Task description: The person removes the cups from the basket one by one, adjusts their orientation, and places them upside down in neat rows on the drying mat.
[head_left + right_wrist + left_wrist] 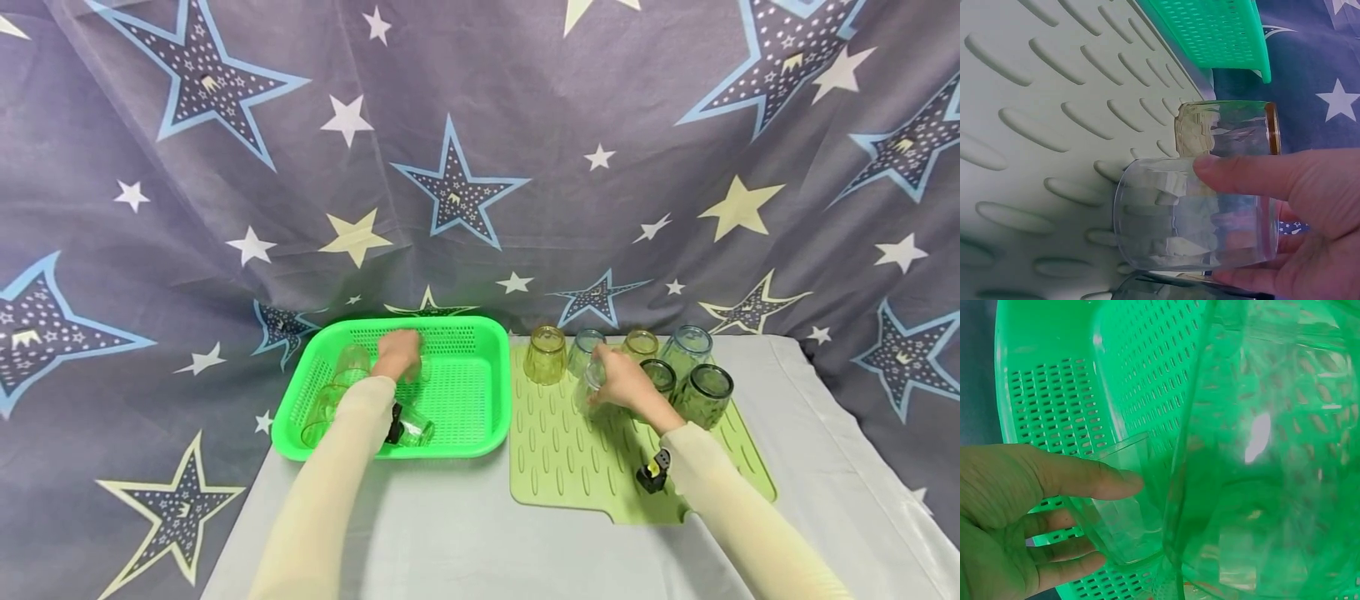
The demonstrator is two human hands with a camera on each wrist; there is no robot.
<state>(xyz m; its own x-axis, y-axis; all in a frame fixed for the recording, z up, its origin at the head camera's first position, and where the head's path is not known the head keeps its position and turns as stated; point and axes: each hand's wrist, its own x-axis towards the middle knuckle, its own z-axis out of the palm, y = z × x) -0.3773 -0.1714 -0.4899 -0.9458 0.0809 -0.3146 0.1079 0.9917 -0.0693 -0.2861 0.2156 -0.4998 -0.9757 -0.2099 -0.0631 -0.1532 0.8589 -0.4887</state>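
In the green basket (491, 400), my left hand (397, 354) grips a clear drinking glass (1119, 512) by its sides, thumb on the near side and fingers on the far side. A larger-looking clear glass (1266, 444) fills the right of the left wrist view. Over at the ribbed green drying mat (555, 467), my right hand (624, 379) holds another clear glass (1191, 212) near its base, thumb on one side and fingers round the other. That glass is mouth down, its rim at the mat. A yellow glass (546, 357) stands just beyond it.
More upside-down glasses stand on the mat: a blue glass (585, 346), an amber glass (642, 343), a dark green glass (707, 396) and others. Several clear glasses (412, 429) lie in the basket. A star-patterned curtain (480, 192) hangs behind the white table (450, 525).
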